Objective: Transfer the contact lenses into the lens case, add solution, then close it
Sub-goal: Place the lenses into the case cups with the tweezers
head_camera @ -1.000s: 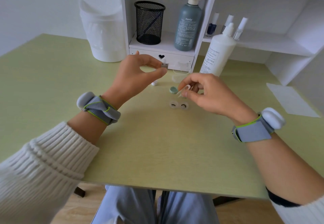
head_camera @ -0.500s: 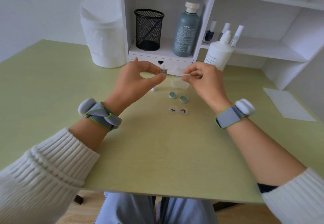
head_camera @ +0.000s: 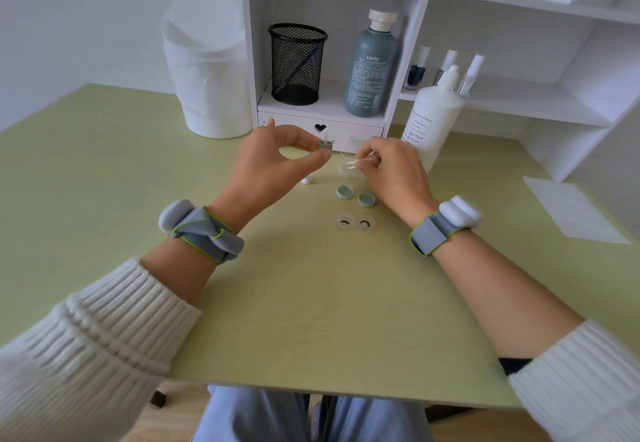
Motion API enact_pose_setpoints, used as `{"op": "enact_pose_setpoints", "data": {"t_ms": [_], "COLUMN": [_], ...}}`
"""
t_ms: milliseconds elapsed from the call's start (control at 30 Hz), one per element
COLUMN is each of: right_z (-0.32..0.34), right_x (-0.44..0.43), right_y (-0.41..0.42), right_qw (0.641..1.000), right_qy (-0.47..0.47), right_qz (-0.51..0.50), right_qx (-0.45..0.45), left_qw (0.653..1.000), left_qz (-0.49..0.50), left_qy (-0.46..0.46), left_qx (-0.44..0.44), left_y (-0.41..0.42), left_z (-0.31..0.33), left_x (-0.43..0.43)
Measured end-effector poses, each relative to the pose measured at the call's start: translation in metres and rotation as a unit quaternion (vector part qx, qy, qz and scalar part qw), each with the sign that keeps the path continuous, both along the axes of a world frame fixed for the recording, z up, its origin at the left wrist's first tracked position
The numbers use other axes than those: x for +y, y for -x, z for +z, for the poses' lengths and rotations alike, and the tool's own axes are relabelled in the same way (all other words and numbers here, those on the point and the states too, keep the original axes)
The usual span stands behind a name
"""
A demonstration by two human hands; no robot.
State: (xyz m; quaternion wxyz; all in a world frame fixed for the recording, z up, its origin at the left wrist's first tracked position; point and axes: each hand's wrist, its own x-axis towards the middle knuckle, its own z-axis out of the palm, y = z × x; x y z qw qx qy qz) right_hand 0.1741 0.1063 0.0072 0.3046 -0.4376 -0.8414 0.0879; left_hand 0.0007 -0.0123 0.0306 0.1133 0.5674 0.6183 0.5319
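Observation:
My left hand (head_camera: 273, 161) is raised above the green table (head_camera: 311, 303) and pinches a small grey holder (head_camera: 325, 145) between thumb and forefinger. My right hand (head_camera: 391, 171) pinches white tweezers (head_camera: 356, 163), their tips pointing left toward the holder. The open clear lens case (head_camera: 355, 223) lies in front of both hands, a dark lens in each of its two wells. Its two teal caps (head_camera: 356, 195) rest just behind it. A clear blister tray (head_camera: 348, 171) lies under the tweezers. The white solution bottle (head_camera: 431, 119) stands behind my right hand.
A white shelf unit (head_camera: 450, 61) at the back holds a black mesh cup (head_camera: 297, 64), a grey-green bottle (head_camera: 370, 71) and small vials. A white lidded bin (head_camera: 207, 67) stands at the left. A white paper sheet (head_camera: 571, 209) lies at the right.
My right hand lifted from beside the caps and moved back and up toward my left hand, carrying the tweezers. My left hand stayed in place with the grey holder.

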Motion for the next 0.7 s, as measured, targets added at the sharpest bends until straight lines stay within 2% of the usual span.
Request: {"op": "enact_pose_setpoints", "data": {"t_ms": [233,400,600,700], "right_z": [-0.002,0.000,0.011,0.020], "right_x": [-0.001,-0.001,-0.003,-0.012], "right_y": [-0.001,-0.002,-0.003,-0.004], "right_qw": [0.999,1.000,0.996,0.982], "right_qy": [-0.001,0.003,0.003,0.056], "right_qz": [-0.022,-0.024,-0.018,-0.015], "right_qx": [-0.026,-0.008,0.090,0.179], "left_qw": [1.000,1.000,1.000,1.000], "left_qz": [0.000,-0.004,-0.002,-0.006], "left_qy": [0.002,0.002,0.003,-0.003], "left_qx": [-0.005,-0.007,-0.002,-0.001], "left_y": [0.001,0.002,0.002,0.000], "left_z": [-0.001,-0.002,-0.002,-0.002], "left_x": [0.000,0.000,0.000,-0.001]}}
